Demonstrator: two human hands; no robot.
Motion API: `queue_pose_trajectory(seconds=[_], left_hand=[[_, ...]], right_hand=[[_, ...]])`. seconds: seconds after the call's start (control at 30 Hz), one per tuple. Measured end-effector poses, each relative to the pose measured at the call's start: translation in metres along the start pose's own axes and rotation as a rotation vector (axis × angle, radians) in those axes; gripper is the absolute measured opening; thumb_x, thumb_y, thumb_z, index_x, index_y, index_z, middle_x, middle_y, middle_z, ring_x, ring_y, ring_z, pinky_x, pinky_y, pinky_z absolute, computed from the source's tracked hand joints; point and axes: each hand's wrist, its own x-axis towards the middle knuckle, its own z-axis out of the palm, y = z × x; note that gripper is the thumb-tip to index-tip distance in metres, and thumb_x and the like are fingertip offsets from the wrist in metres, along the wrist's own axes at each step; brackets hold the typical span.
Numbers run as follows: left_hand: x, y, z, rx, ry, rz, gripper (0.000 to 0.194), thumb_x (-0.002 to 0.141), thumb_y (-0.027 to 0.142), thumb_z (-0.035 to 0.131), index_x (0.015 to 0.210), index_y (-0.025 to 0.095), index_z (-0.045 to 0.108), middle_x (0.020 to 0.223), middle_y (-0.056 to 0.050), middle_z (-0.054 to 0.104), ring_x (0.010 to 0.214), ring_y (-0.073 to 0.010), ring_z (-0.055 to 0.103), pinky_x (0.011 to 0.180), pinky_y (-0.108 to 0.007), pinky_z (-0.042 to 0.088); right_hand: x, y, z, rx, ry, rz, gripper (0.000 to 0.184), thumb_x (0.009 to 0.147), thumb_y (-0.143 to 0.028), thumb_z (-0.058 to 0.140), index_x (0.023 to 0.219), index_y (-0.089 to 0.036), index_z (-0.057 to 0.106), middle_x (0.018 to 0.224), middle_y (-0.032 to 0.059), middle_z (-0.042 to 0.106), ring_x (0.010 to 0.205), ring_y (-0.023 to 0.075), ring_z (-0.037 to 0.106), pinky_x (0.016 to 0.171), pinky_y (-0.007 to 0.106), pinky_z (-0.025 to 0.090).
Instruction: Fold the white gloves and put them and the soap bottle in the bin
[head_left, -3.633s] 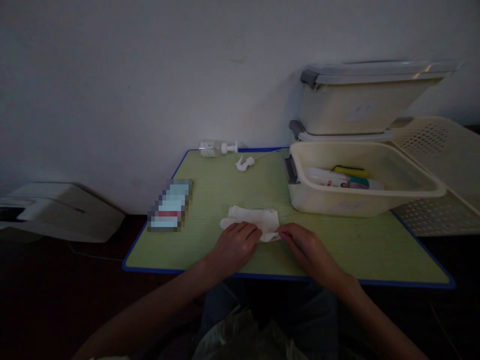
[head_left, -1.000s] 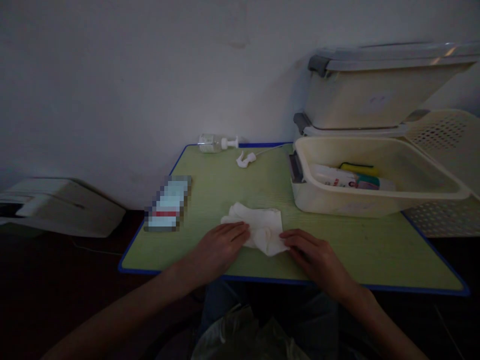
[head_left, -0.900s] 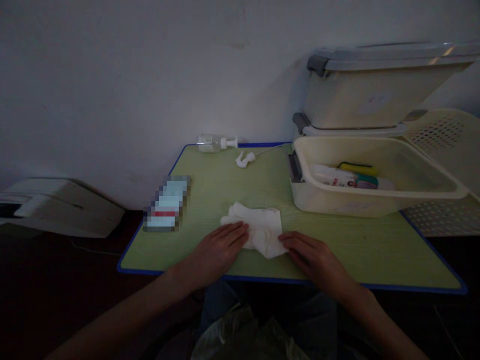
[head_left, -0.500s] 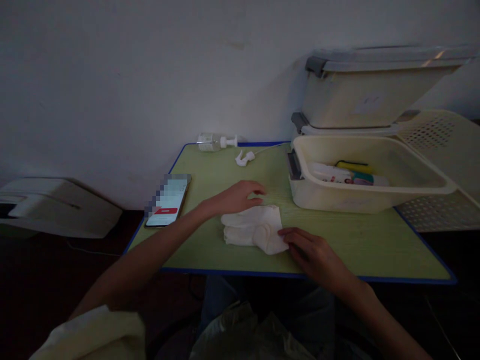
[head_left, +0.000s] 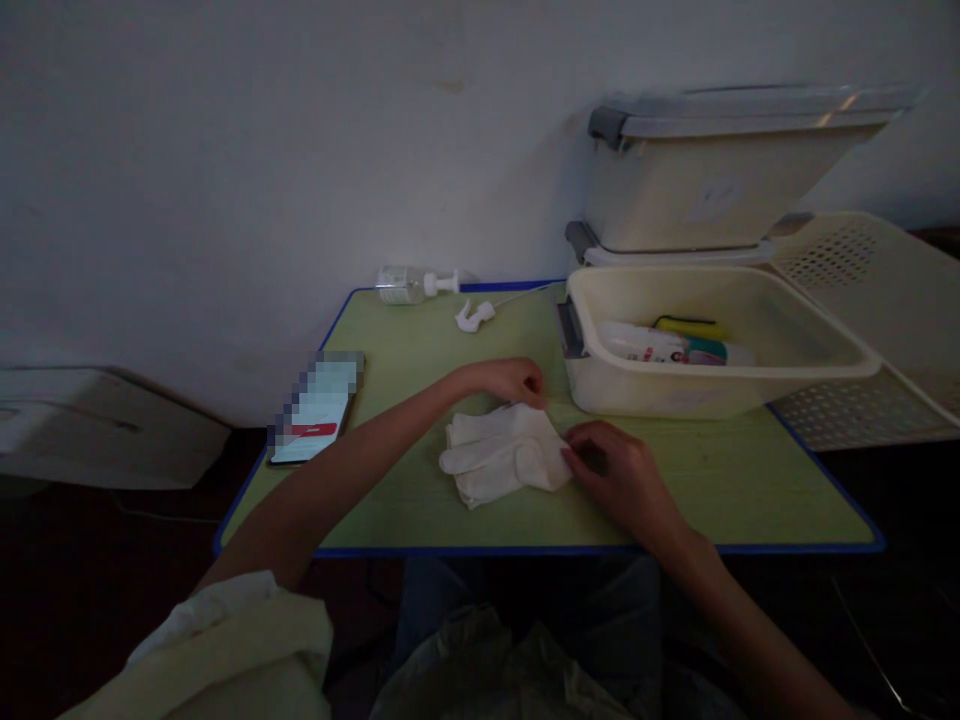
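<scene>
White gloves [head_left: 499, 455] lie on the green table top, fingers pointing left and cuffs to the right; whether there is one or a stacked pair I cannot tell. My left hand [head_left: 514, 382] is closed at the far corner of the cuff, fingers curled down and pinching its edge. On the near right side of the cuff, my right hand [head_left: 619, 475] pinches the fabric between thumb and fingertips.
A cream bin [head_left: 720, 390] holding a white bottle [head_left: 645, 343] and a yellow item [head_left: 694, 327] stands right. Behind are a lidded box [head_left: 675, 195] and perforated basket [head_left: 862, 260]. A pump bottle [head_left: 405, 285], spray nozzle [head_left: 474, 316] and phone [head_left: 322, 400] lie on the table [head_left: 420, 350].
My left hand has come down from above the glove and closed on its cuff. The glove has turned slightly, its fingers more spread. The whole view has shifted a little.
</scene>
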Motion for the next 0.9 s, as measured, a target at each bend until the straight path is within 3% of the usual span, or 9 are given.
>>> queue_pose_trajectory(seconds=[0.03,0.13,0.3,0.43,0.5,0.67,0.77,0.9], left_hand=[[-0.001,0.0,-0.001,-0.008,-0.006,0.0,0.017,0.065,0.026,0.064,0.062,0.012,0.057,0.057,0.003,0.053,0.056,-0.0097,0.046,0.054,-0.021,0.033],[-0.005,0.001,-0.004,-0.04,-0.001,0.001,0.015,0.063,0.023,0.065,0.06,0.013,0.054,0.056,0.004,0.05,0.056,-0.0088,0.044,0.054,-0.021,0.033],[-0.021,-0.006,-0.013,-0.1,0.072,-0.053,0.013,0.065,0.023,0.06,0.063,0.014,0.05,0.056,0.005,0.049,0.054,-0.0085,0.043,0.053,-0.021,0.034],[-0.037,-0.024,-0.021,-0.093,0.268,-0.146,0.011,0.066,0.021,0.057,0.064,0.014,0.048,0.058,0.004,0.047,0.055,-0.0087,0.043,0.054,-0.022,0.035],[-0.043,-0.035,-0.024,-0.068,0.387,-0.202,0.011,0.067,0.021,0.055,0.064,0.014,0.048,0.058,0.004,0.046,0.055,-0.0089,0.043,0.054,-0.022,0.034],[-0.047,-0.054,-0.021,0.024,0.607,-0.319,0.01,0.07,0.022,0.053,0.065,0.014,0.05,0.059,0.002,0.048,0.056,-0.0112,0.045,0.055,-0.024,0.036],[-0.051,-0.052,-0.014,0.1,0.706,-0.321,0.007,0.074,0.019,0.05,0.074,0.013,0.053,0.068,-0.002,0.054,0.064,-0.0144,0.051,0.061,-0.028,0.041],[-0.071,-0.035,0.0,0.216,0.777,-0.228,0.01,0.078,0.018,0.05,0.086,0.014,0.054,0.093,-0.008,0.057,0.089,-0.0196,0.053,0.08,-0.035,0.043]], right_hand=[[-0.001,0.0,0.0,-0.013,-0.005,0.026,0.002,0.073,-0.021,0.052,0.073,-0.019,0.052,0.07,0.0042,0.06,0.062,0.0168,0.057,0.059,0.029,0.045],[-0.002,-0.002,-0.001,-0.01,-0.058,0.083,0.014,0.07,-0.019,0.055,0.082,-0.019,0.047,0.069,0.0016,0.057,0.062,0.0163,0.054,0.057,0.027,0.042],[0.015,-0.011,0.001,-0.05,-0.116,0.079,0.013,0.073,-0.01,0.044,0.081,-0.019,0.044,0.074,0.0027,0.055,0.066,0.0162,0.053,0.061,0.027,0.04],[0.051,-0.019,0.013,-0.171,-0.088,-0.006,0.023,0.073,-0.002,0.037,0.088,-0.017,0.047,0.09,0.0092,0.056,0.079,0.0187,0.054,0.071,0.031,0.04],[0.071,-0.02,0.023,-0.111,-0.063,0.024,0.026,0.075,-0.001,0.035,0.093,-0.015,0.048,0.098,0.0118,0.055,0.084,0.0191,0.054,0.075,0.032,0.041],[0.105,-0.012,0.046,0.057,-0.068,0.082,0.023,0.08,-0.02,0.05,0.102,-0.017,0.044,0.092,0.0076,0.058,0.083,0.0177,0.057,0.068,0.028,0.045],[0.109,-0.004,0.05,0.078,-0.077,0.092,0.036,0.072,-0.02,0.061,0.103,-0.018,0.044,0.094,0.0074,0.058,0.082,0.0179,0.057,0.066,0.028,0.046],[0.115,0.0,0.052,0.06,-0.076,0.074,0.029,0.073,-0.015,0.057,0.101,-0.017,0.047,0.088,0.0062,0.059,0.078,0.0171,0.057,0.065,0.028,0.046]])
